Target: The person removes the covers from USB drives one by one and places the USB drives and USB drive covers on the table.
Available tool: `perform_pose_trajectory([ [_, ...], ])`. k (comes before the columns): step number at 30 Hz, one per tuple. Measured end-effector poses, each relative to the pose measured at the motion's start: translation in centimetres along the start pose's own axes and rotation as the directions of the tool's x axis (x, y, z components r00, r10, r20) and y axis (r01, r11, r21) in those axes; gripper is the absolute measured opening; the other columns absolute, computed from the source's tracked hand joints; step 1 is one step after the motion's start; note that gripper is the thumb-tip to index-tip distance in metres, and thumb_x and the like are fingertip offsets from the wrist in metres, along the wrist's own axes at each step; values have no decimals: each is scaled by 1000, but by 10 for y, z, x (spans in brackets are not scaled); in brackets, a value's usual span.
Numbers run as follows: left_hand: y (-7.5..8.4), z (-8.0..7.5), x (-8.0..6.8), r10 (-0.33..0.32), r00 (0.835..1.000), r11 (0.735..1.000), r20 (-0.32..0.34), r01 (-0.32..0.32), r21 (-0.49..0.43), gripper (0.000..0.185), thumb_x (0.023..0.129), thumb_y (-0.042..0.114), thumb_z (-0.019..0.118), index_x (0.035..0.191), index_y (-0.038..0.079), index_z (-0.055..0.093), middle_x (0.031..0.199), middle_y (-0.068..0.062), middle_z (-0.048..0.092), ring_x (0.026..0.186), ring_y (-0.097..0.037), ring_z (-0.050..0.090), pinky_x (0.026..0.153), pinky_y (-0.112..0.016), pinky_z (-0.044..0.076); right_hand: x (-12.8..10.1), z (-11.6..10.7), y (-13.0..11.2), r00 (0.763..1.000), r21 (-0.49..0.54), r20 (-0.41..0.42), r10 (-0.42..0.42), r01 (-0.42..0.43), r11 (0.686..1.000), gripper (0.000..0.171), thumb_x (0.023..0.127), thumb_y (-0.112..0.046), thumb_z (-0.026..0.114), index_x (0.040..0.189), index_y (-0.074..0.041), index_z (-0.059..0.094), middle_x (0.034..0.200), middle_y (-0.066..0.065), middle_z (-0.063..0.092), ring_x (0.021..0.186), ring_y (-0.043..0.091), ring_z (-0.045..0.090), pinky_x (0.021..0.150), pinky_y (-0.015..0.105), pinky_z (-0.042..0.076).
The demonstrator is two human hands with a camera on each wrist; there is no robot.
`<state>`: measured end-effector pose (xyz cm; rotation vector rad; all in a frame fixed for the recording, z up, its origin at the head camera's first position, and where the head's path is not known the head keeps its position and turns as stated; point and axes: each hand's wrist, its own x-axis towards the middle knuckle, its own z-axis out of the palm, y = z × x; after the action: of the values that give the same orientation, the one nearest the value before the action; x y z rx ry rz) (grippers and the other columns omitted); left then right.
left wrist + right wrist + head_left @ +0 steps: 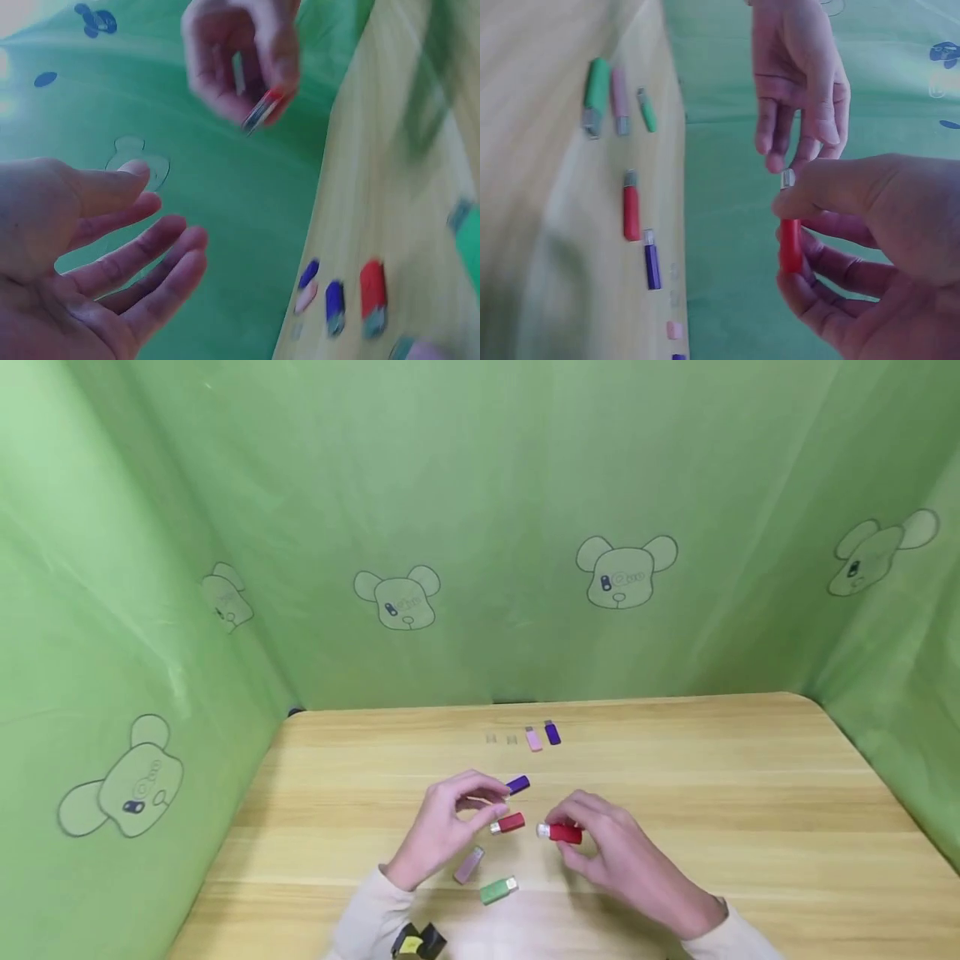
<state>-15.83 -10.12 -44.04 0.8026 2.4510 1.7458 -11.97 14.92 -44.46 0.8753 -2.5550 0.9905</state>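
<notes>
The right hand (609,845) pinches a red USB stick (566,834) between thumb and curled fingers, above the desk (750,793). Its metal connector (787,178) protrudes beyond the thumb, toward the left hand (442,822). The left hand's fingers are relaxed and parted, gripping nothing. A second red USB stick (512,822) lies between the hands. Near the desk's far edge lie a pink USB stick (534,740) and a purple USB stick (553,732).

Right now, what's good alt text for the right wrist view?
Right hand holding a red, oblong USB stick with a metal plug; empty left hand opposite. Green, pink, red and purple sticks lie on a pale wooden table.
</notes>
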Motion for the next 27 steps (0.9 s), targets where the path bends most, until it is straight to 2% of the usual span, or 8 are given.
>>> perform_pose_trajectory([
  [4, 3, 13, -1, -45, 997, 994, 57, 51, -100, 21, 92, 9, 77, 113, 8, 75, 112, -4, 74, 100, -18, 72, 85, -29, 62, 7, -1, -1, 996, 18, -71, -60, 61, 998, 36, 73, 8, 87, 98, -13, 74, 94, -11, 70, 82, 4, 64, 72, 18, 60],
  [8, 4, 23, -2, -60, 996, 986, 66, 69, -154, 23, 89, 5, 79, 112, 5, 76, 109, -8, 75, 99, -18, 73, 84, -28, 62, 10, -1, -2, 992, 24, -93, -86, 88, 996, 33, 73, 6, 88, 97, -12, 76, 94, -10, 72, 82, 4, 65, 73, 18, 60],
  [14, 5, 28, -2, -107, 994, 965, 37, 112, -236, 19, 88, -2, 78, 107, 0, 76, 102, -11, 76, 87, -26, 76, 81, -30, 63, 13, 1, -3, 988, 10, -109, -109, 110, 994, 28, 74, 3, 89, 96, -10, 79, 96, -6, 74, 83, 6, 68, 79, 12, 56],
  [21, 4, 29, -1, -119, 992, 975, -46, 108, -196, 20, 85, 0, 81, 105, 3, 78, 106, -8, 76, 95, -17, 74, 85, -30, 62, 16, 2, -4, 983, -16, -132, -127, 126, 992, 27, 73, 2, 89, 97, -8, 80, 99, -1, 76, 87, 10, 72, 85, 8, 53],
  [27, 6, 28, 1, -144, 987, 956, -77, 118, -269, 20, 84, -3, 81, 103, 2, 79, 108, -9, 77, 99, -17, 74, 86, -31, 61, 19, -1, -4, 980, -23, -157, -123, 121, 992, 29, 73, 1, 90, 98, -10, 81, 100, -2, 77, 89, 12, 72, 89, 8, 51],
])
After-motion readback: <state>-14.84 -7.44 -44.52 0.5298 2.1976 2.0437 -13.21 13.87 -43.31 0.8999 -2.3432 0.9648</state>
